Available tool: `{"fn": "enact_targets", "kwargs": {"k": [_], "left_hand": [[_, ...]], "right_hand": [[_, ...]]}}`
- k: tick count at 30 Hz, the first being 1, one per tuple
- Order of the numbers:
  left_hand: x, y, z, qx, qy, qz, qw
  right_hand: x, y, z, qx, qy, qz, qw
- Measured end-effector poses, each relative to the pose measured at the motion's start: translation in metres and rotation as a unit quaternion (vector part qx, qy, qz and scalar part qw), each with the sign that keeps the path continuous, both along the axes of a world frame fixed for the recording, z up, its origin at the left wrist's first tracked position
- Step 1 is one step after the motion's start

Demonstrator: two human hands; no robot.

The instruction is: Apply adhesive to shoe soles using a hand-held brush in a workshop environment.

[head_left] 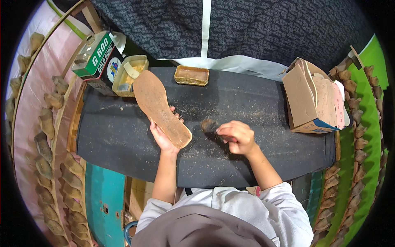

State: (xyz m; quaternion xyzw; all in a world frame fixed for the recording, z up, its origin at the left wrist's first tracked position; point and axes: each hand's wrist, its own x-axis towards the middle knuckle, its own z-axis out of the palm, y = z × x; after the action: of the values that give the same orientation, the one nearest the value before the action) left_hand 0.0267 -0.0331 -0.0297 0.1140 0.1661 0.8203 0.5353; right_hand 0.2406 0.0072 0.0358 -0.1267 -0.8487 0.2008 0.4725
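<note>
- Your landmark is the table (255, 101), covered in black cloth; pale shavings and crumbs are scattered over its middle.
- You have the brown shoe sole (160, 105) above the table, left of its middle, tilted with the wide toe end toward the table's far left and the narrow heel end toward you.
- Your left hand (163, 143) grasps the sole near the heel, thumb along the left edge and fingers showing past the right edge.
- Your right hand (238, 138) is closed around a dark, blurred tool, seemingly a brush (210, 125), over the table's middle; its tan tip is apart from the sole.
- At the table's far left corner you have a green, white and dark can (88, 66), with a yellowish tub (140, 61) just beside it.
- At the table's far edge, left of its middle, sits a small tray (191, 82).
- At the table's right end a cardboard box (298, 96) holds stacked pale pieces (326, 99).
- Beyond the table's left and right ends hang rows of brownish shoe forms (53, 100).
</note>
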Motion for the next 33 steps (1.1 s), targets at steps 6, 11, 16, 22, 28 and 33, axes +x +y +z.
{"fn": "enact_targets", "kwargs": {"k": [6,11,16,22,28,33], "left_hand": [[-0.001,-0.003,0.002,0.002,-0.007,-0.014,1.000],[0.000,0.000,0.001,-0.016,-0.024,-0.032,0.999],[-0.003,0.001,0.000,-0.027,-0.039,-0.037,0.998],[0.000,0.003,-0.001,-0.025,-0.034,-0.058,0.997],[-0.001,0.005,-0.004,-0.035,-0.023,-0.060,0.997],[-0.001,0.005,-0.006,-0.015,-0.024,-0.069,0.997]], "right_hand": [[-0.024,0.052,0.005,-0.063,0.064,-0.136,0.987],[-0.053,0.101,-0.009,-0.061,0.031,-0.142,0.988],[-0.072,0.128,-0.020,-0.046,0.012,-0.131,0.990],[-0.070,0.146,-0.049,-0.114,0.019,-0.138,0.984],[-0.060,0.132,-0.057,-0.198,0.009,-0.171,0.965],[-0.048,0.122,-0.049,-0.082,-0.022,-0.183,0.980]]}}
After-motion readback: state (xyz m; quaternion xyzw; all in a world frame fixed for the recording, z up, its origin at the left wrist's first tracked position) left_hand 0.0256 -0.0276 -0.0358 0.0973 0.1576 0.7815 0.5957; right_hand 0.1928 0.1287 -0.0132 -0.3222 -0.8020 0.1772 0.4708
